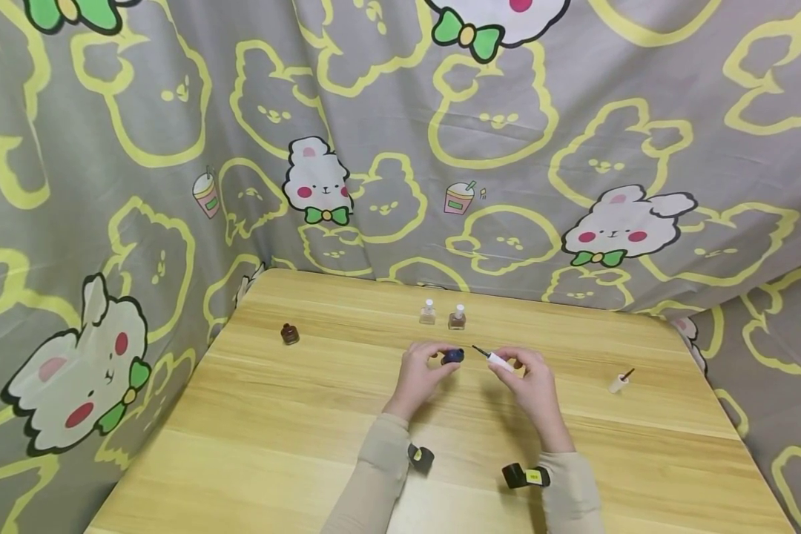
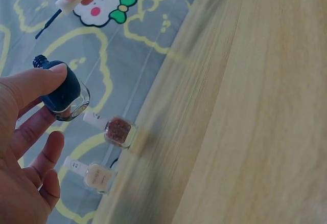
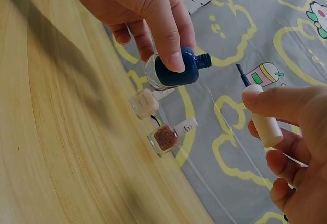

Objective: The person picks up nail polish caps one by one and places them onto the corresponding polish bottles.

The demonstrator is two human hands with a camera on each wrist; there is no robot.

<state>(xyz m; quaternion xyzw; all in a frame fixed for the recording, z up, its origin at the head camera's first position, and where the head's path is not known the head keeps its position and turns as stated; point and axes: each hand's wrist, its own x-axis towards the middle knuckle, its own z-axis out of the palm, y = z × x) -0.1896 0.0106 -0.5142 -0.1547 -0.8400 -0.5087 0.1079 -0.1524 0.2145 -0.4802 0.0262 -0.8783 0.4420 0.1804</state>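
My left hand (image 1: pixel 419 374) pinches a dark blue nail polish bottle (image 2: pixel 65 88) between thumb and fingers. The bottle is tilted, its bare threaded neck pointing toward the right hand. In my right hand (image 1: pixel 530 382) I hold the white brush cap (image 3: pixel 265 121), its dark blue-coated brush (image 3: pixel 242 74) pointing at the bottle's neck across a small gap. Behind the hands stand a pale nail polish bottle (image 1: pixel 428 313) and a brownish glitter one (image 1: pixel 457 319), both with white caps on.
An uncapped dark brown polish bottle (image 1: pixel 290 334) stands at the left of the wooden table (image 1: pixel 294 437). At the right, another white brush cap (image 1: pixel 619 383) stands with its brown brush pointing up. A patterned grey curtain (image 1: pixel 387 111) borders the table at the back and sides.
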